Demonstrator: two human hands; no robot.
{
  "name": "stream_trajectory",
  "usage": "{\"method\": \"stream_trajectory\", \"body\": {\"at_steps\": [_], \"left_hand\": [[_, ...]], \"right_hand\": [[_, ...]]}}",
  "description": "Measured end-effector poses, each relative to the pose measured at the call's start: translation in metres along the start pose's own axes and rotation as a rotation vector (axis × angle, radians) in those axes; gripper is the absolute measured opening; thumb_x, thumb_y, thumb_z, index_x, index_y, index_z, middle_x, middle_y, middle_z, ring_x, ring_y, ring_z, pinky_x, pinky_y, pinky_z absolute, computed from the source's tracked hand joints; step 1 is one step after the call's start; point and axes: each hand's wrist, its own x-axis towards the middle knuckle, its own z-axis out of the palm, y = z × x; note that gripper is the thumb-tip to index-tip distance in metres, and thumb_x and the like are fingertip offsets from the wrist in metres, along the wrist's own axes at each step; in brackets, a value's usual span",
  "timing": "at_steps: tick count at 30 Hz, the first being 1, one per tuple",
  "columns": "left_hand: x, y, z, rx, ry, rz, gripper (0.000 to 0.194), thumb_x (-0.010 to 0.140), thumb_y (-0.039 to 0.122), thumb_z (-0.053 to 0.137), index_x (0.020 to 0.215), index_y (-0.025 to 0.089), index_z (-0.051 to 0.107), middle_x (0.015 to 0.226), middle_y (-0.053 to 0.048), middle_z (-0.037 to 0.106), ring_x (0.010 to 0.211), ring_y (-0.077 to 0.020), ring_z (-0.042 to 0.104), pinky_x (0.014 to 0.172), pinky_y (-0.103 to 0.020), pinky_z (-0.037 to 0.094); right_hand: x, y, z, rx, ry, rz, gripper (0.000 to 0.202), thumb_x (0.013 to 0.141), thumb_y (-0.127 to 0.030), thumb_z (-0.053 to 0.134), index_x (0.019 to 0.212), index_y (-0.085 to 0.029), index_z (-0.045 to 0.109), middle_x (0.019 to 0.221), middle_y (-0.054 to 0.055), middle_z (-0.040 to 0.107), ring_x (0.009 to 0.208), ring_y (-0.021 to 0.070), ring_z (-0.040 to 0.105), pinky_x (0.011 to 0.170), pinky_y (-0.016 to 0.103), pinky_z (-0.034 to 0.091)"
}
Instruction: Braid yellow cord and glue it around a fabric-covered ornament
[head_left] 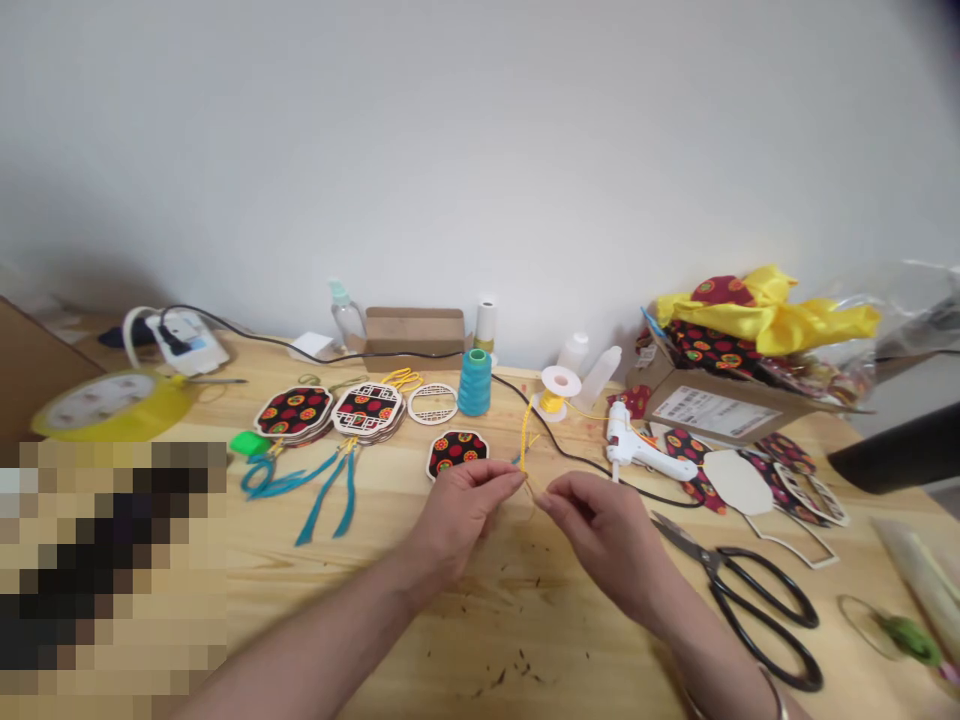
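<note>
Over the middle of the table, my left hand [469, 510] pinches a thin yellow cord [524, 440] between thumb and finger. Opposite it, my right hand [600, 525] is closed on a thin end of the same cord, a short gap away. From the fingers the cord runs up toward a white spool [559, 388] wound with yellow cord. Just behind my left hand lies a patterned dark red and black fabric plaque [456, 452], partly covered by the hand. A teal thread cone [475, 383] stands beyond it.
Two stacks of ornaments with teal tassels [324, 500] lie left. At right are a white glue gun [646, 448], black-handled scissors [739, 590] and a cardboard box [712, 412] heaped with fabric. A black cable [559, 445] crosses the table; dark scraps [517, 672] lie near the front.
</note>
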Motion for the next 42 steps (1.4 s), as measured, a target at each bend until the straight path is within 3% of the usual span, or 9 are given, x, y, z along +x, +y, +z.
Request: {"method": "stream_trajectory", "body": {"at_steps": [7, 13, 18, 21, 24, 27, 30, 36, 42], "left_hand": [[-0.002, -0.001, -0.001, -0.034, -0.042, -0.015, 0.021, 0.067, 0.034, 0.065, 0.073, 0.015, 0.066, 0.064, 0.001, 0.063, 0.035, -0.001, 0.025, 0.037, -0.02, 0.014], [-0.005, 0.003, 0.001, -0.092, -0.091, -0.06, 0.019, 0.067, 0.031, 0.065, 0.065, 0.012, 0.063, 0.047, 0.006, 0.05, 0.035, -0.001, 0.02, 0.036, -0.019, 0.01], [-0.002, -0.001, 0.0, -0.184, -0.119, -0.082, 0.018, 0.066, 0.03, 0.066, 0.067, 0.014, 0.059, 0.05, 0.006, 0.05, 0.034, -0.0001, 0.022, 0.035, -0.017, 0.01], [0.0, -0.003, -0.001, -0.205, -0.078, -0.095, 0.019, 0.064, 0.03, 0.069, 0.071, 0.015, 0.06, 0.046, 0.008, 0.044, 0.034, -0.0003, 0.023, 0.035, -0.016, 0.011], [0.0, -0.004, -0.001, -0.232, -0.092, -0.103, 0.02, 0.063, 0.029, 0.071, 0.071, 0.015, 0.059, 0.042, 0.011, 0.031, 0.035, -0.0007, 0.02, 0.035, -0.015, 0.011], [-0.001, -0.005, -0.001, -0.21, -0.112, -0.108, 0.019, 0.064, 0.03, 0.07, 0.071, 0.015, 0.06, 0.042, 0.011, 0.029, 0.035, -0.0008, 0.018, 0.034, -0.016, 0.009], [-0.003, -0.005, 0.001, -0.138, -0.119, -0.087, 0.018, 0.064, 0.03, 0.069, 0.07, 0.015, 0.062, 0.041, 0.01, 0.032, 0.034, -0.0008, 0.02, 0.034, -0.016, 0.01], [-0.007, -0.004, 0.004, 0.012, -0.14, -0.087, 0.021, 0.065, 0.033, 0.067, 0.076, 0.014, 0.068, 0.051, 0.004, 0.051, 0.034, -0.0004, 0.024, 0.034, -0.017, 0.011], [-0.008, -0.002, 0.005, 0.082, -0.157, -0.098, 0.02, 0.066, 0.034, 0.067, 0.072, 0.015, 0.068, 0.045, 0.006, 0.044, 0.034, -0.0009, 0.022, 0.033, -0.017, 0.01]], "right_hand": [[-0.015, -0.004, 0.021, -0.425, 0.091, -0.435, 0.018, 0.086, -0.016, 0.039, 0.072, -0.019, 0.05, 0.06, 0.001, 0.055, 0.053, 0.0131, 0.046, 0.051, 0.028, 0.025], [-0.017, 0.003, 0.035, -0.7, 0.105, -0.611, 0.014, 0.077, -0.006, 0.043, 0.071, -0.018, 0.046, 0.061, 0.001, 0.051, 0.053, 0.0156, 0.041, 0.051, 0.03, 0.022], [-0.017, -0.002, 0.029, -0.711, 0.055, -0.682, 0.011, 0.078, -0.009, 0.045, 0.073, -0.017, 0.05, 0.063, 0.003, 0.053, 0.054, 0.0157, 0.041, 0.051, 0.031, 0.023], [-0.018, -0.007, 0.021, -0.458, 0.013, -0.723, 0.014, 0.081, -0.023, 0.047, 0.068, -0.017, 0.052, 0.062, 0.003, 0.052, 0.055, 0.0149, 0.042, 0.05, 0.03, 0.026], [-0.012, -0.007, 0.013, -0.028, 0.111, -0.548, 0.022, 0.084, -0.027, 0.043, 0.069, -0.016, 0.054, 0.066, 0.004, 0.053, 0.061, 0.0139, 0.045, 0.055, 0.028, 0.033], [-0.001, -0.003, 0.009, 0.324, 0.269, -0.09, 0.021, 0.084, -0.029, 0.046, 0.07, -0.016, 0.054, 0.069, 0.003, 0.052, 0.067, 0.0133, 0.048, 0.063, 0.028, 0.039], [0.009, 0.002, 0.011, 0.795, 0.022, 0.237, 0.023, 0.08, -0.039, 0.053, 0.082, -0.016, 0.054, 0.08, 0.003, 0.055, 0.074, 0.0139, 0.053, 0.069, 0.03, 0.045], [0.008, 0.003, 0.017, 1.088, -0.185, 0.327, 0.026, 0.076, -0.041, 0.058, 0.078, -0.017, 0.048, 0.07, -0.001, 0.051, 0.06, 0.0101, 0.052, 0.053, 0.025, 0.046], [0.009, 0.006, 0.017, 1.065, -0.167, 0.349, 0.027, 0.078, -0.038, 0.056, 0.069, -0.018, 0.042, 0.049, -0.009, 0.033, 0.04, 0.0029, 0.028, 0.037, 0.016, 0.016]]}}
